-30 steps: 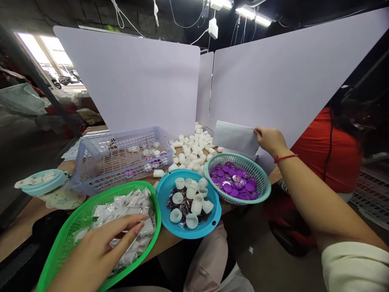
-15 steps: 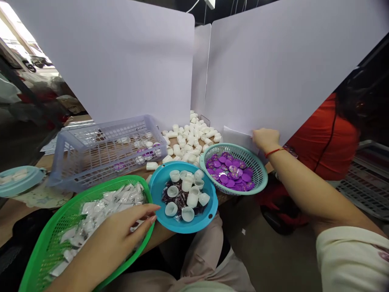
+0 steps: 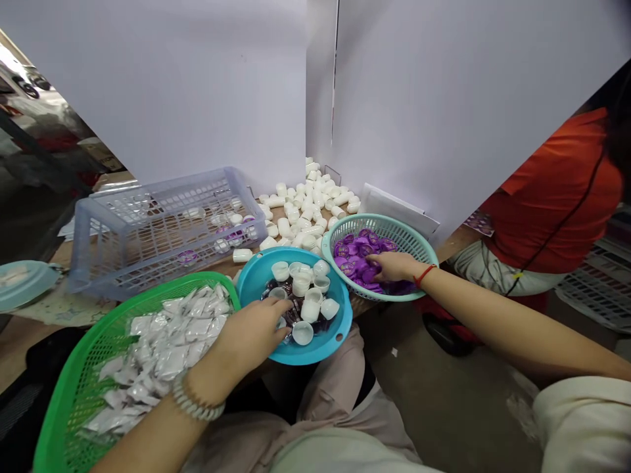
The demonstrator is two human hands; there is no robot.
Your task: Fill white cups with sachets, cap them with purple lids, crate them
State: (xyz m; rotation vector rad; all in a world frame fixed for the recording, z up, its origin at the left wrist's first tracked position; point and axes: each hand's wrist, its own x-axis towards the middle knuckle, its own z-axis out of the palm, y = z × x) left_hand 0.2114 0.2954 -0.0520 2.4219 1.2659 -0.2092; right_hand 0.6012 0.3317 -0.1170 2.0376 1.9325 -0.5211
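My left hand (image 3: 256, 332) reaches over the near-left rim of a blue bowl (image 3: 345, 332). Its thumb and fingers are apart, beside a small white plastic cup (image 3: 302, 333) and others like it. These cups lie on dark, shiny small packets (image 3: 293, 315). My right hand (image 3: 397, 267) is inside a teal basket (image 3: 428, 256), fingertips among purple round discs (image 3: 352, 248); its thumb and forefinger look apart, and the tips are partly hidden. Under my left wrist, a green basket (image 3: 64, 394) holds small white packets (image 3: 172, 341).
White capsule-like pieces (image 3: 300, 207) are heaped behind the bowl. A clear lilac basket (image 3: 108, 256) stands at left. Tall white panels (image 3: 197, 85) wall off the back; a folded white sheet (image 3: 394, 207) leans there. A person in orange (image 3: 557, 203) sits at right.
My right hand has left the white panel and come down into the teal basket. My left hand has moved right, from over the green basket to the blue bowl. The view has tilted down slightly.
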